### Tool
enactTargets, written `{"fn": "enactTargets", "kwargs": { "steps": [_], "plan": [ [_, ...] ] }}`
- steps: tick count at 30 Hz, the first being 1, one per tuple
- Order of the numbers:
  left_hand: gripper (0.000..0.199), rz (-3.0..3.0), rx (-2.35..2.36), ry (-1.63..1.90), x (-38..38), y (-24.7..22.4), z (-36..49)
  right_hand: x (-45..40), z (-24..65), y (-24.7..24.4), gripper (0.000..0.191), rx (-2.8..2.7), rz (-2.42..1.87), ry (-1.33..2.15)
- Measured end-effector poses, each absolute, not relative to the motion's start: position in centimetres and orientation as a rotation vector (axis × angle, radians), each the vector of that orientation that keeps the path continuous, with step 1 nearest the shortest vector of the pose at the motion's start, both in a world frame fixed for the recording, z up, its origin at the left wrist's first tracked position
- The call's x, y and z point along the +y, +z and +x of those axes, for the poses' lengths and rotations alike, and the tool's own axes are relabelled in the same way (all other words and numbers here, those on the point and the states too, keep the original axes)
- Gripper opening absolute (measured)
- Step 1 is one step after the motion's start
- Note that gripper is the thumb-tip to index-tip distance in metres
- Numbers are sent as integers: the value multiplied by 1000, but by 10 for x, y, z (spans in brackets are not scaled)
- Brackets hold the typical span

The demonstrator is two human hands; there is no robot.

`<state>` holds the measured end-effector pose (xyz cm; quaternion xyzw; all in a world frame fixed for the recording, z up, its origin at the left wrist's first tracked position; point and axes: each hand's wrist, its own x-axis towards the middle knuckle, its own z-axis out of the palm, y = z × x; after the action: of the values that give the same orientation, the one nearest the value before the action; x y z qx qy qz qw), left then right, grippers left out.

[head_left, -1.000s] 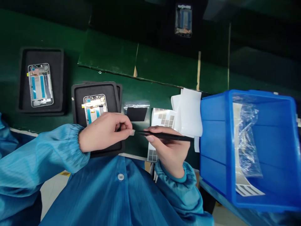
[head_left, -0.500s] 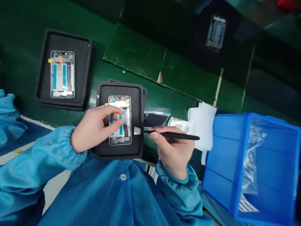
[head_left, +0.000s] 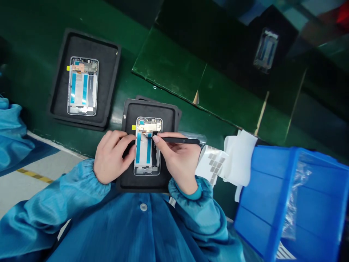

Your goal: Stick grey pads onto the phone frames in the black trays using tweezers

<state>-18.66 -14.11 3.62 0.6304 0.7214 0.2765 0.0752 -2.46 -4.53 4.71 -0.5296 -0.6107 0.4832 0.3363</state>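
An opened phone [head_left: 144, 156] with two blue strips lies in a black tray [head_left: 128, 185] in front of me. My right hand [head_left: 181, 160] is closed on black tweezers [head_left: 182, 140], whose tips are over the upper part of the phone's battery. A small pale piece [head_left: 144, 137] shows at the tips; whether it touches the phone is hard to tell. My left hand [head_left: 113, 154] rests at the phone's left edge, thumb and forefinger a little apart, holding nothing. A yellow tab [head_left: 133, 127] sticks out from the phone's upper left.
Another opened phone [head_left: 83, 87] lies in a black tray [head_left: 111, 87] at the left. Right of me are a sheet of grey labels [head_left: 215, 163], white paper [head_left: 240, 156] and a blue bin [head_left: 261, 182] with clear plastic. A person's blue sleeve [head_left: 11, 134] shows at the far left.
My right hand has moved left, bringing the tweezers and pale piece from the phone's right side to over its battery. My left hand has drawn back from over the phone to its left edge.
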Motion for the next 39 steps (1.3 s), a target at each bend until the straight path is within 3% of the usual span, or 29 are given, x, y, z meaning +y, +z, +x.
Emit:
{"fn": "enactTargets", "kwargs": {
  "steps": [27,39],
  "plan": [
    [20,1967,2153,807,-139,35,-189,-47,-23,42,10,-1671,-1398,1201],
    [39,2302,2071,270,-136,51,-191,-48,-24,45,9,-1732,-1420,1156]
  ]
}}
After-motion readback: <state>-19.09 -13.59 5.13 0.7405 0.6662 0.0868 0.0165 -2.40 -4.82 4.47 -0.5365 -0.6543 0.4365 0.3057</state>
